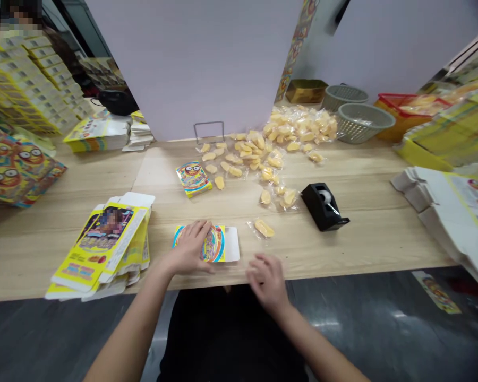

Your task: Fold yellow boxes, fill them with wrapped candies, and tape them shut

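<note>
My left hand (191, 245) lies flat, fingers spread, on a small colourful carton (219, 245) with a white flap, near the table's front edge. My right hand (265, 281) hovers open just right of it at the edge, a little blurred, holding nothing. One wrapped yellow snack (264, 228) lies just beyond the right hand. A closed small box (194, 179) with a cartoon face stands farther back. A pile of wrapped yellow snacks (287, 135) spreads over the back of the table.
A stack of flat yellow cartons (103, 241) lies at left. A black tape dispenser (324, 206) sits at right. Grey baskets (360, 121), a red basket (406, 109), more flat cartons (458, 207) at right, stacked boxes (27, 79) at far left.
</note>
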The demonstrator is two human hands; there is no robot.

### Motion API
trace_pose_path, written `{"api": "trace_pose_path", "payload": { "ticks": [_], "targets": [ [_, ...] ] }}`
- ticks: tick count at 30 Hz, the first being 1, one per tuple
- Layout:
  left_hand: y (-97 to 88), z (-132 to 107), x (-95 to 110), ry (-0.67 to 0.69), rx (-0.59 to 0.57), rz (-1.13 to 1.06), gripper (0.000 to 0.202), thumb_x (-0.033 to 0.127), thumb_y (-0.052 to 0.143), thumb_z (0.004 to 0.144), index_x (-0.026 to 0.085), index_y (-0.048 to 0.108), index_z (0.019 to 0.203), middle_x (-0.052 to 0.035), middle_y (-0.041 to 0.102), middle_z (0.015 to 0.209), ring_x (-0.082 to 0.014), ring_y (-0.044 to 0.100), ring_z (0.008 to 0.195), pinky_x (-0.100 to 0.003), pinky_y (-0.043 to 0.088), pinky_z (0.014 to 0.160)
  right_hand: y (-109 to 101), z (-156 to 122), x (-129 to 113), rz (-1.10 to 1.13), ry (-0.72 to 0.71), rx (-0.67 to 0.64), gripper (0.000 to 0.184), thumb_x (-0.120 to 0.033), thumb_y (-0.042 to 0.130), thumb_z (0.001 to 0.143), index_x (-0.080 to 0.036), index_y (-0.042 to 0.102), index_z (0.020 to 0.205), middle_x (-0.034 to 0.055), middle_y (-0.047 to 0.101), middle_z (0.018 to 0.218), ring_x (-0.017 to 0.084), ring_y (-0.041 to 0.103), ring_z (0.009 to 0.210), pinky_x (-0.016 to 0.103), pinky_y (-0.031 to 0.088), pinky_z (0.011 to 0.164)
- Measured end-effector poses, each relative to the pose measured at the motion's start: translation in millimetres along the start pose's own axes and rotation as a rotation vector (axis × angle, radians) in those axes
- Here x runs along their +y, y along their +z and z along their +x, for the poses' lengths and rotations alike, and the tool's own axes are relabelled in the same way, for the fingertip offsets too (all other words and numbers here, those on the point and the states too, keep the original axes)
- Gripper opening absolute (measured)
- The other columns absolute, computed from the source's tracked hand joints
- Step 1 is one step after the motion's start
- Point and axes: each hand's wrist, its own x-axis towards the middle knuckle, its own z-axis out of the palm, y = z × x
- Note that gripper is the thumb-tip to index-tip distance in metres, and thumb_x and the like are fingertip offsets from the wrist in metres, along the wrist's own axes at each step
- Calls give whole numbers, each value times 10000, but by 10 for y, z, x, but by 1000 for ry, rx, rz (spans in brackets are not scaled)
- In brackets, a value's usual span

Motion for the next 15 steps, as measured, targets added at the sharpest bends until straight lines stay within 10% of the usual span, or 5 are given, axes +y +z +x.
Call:
{"api": "trace_pose_path", "payload": {
  "ticks": [4, 7, 9, 15],
  "targets": [
    [-53, -14, 133, -28, 117, 29, 1165, 555, 826, 511, 159, 263, 1451, -214, 285, 1508, -409, 216, 1408, -545, 217, 1133, -61, 356, 403, -218, 155, -63, 299, -263, 548, 891, -156, 591, 1167, 170, 594, 1144, 300, 536, 1065, 465, 459, 897],
    [53, -238, 473, 108, 192, -3, 674, 462, 696, 758, 222, 441, 1334, -141, 475, 1387, -331, 406, 1315, -500, 338, 1078, 25, 474, 546, -334, 212, -263, 389, -277, 553, 882, -163, 563, 1254, 171, 601, 1195, 320, 535, 1081, 455, 455, 869],
    [298, -444, 737, 259, 51, -6, 206, 246, 500, 913, 257, 601, 1093, -50, 653, 1122, -211, 597, 1073, -364, 472, 934, 70, 458, 559, -324, 212, -323, 383, -239, 528, 883, -171, 564, 1259, 156, 612, 1191, 305, 537, 1092, 435, 445, 886],
    [1285, -643, 1025, 174, -115, 140, 330, 53, 370, 878, 148, 650, 1024, -156, 704, 964, -208, 653, 655, -310, 517, 540, 14, 302, 562, -62, 219, -246, 361, -240, 494, 879, -146, 599, 1212, 180, 593, 1235, 320, 501, 1176, 498, 377, 1008]
  ]
}}
